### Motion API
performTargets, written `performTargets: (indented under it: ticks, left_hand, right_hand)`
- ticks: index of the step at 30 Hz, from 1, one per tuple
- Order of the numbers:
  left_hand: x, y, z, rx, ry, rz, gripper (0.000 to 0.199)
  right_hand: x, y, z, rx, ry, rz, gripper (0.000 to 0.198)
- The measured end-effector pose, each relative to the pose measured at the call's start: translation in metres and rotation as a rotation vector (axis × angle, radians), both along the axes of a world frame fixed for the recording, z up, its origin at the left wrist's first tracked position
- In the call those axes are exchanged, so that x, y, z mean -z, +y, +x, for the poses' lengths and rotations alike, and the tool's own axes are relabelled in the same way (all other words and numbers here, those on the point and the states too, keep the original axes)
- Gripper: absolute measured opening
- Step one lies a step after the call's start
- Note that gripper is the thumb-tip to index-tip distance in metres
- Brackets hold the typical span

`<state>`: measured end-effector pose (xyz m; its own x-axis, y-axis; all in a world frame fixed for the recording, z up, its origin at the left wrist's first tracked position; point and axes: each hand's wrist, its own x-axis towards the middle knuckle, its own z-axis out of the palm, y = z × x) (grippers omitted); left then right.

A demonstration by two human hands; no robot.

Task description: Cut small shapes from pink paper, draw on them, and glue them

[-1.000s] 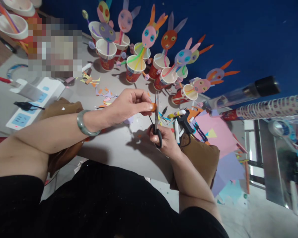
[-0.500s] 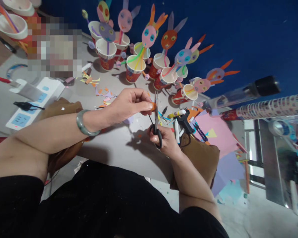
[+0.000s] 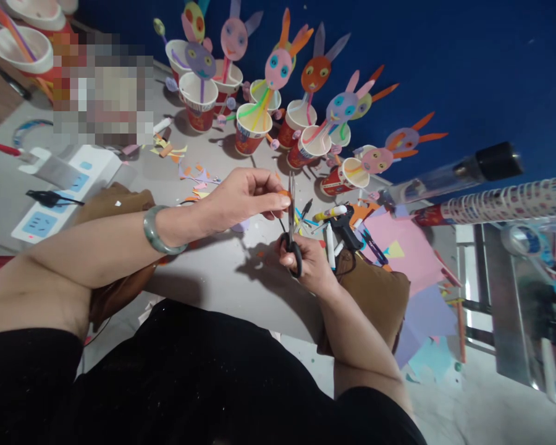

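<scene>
Between thumb and fingers, my left hand (image 3: 250, 194) pinches a small orange piece of paper (image 3: 285, 193), mostly covered by the fingertips. Black-handled scissors (image 3: 291, 222) are in my right hand (image 3: 310, 262), with fingers in the loops and the blades pointing away from me. The blades lie right beside the orange piece at my left fingertips; whether they touch it I cannot tell. Both hands are above the grey table (image 3: 259, 290). Paper scraps (image 3: 199, 182) in several colours lie beyond my left wrist.
Several red paper cups (image 3: 252, 133) with paper animal heads on straws stand along the blue wall. On the right are a black glue gun (image 3: 347, 227), markers (image 3: 331, 212), pink paper (image 3: 403, 241) and stacked cups (image 3: 505, 201). A white power strip (image 3: 69, 191) lies left.
My left thumb and fingers have shifted slightly around the orange piece, and the hand sits a touch lower. The scissors and right hand look nearly the same.
</scene>
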<state>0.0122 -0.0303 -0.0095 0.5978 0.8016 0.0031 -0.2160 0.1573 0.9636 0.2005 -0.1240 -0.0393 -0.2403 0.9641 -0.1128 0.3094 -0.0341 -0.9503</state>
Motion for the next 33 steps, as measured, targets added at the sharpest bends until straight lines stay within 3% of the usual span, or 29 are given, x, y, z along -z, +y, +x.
performTargets:
  ticks: [33]
  left_hand:
    - [-0.0015,0.0007,-0.0015,-0.041,0.02,-0.039,0.011]
  right_hand:
    - [-0.0006,0.0,-0.0007,0.003,0.0,-0.006,0.068]
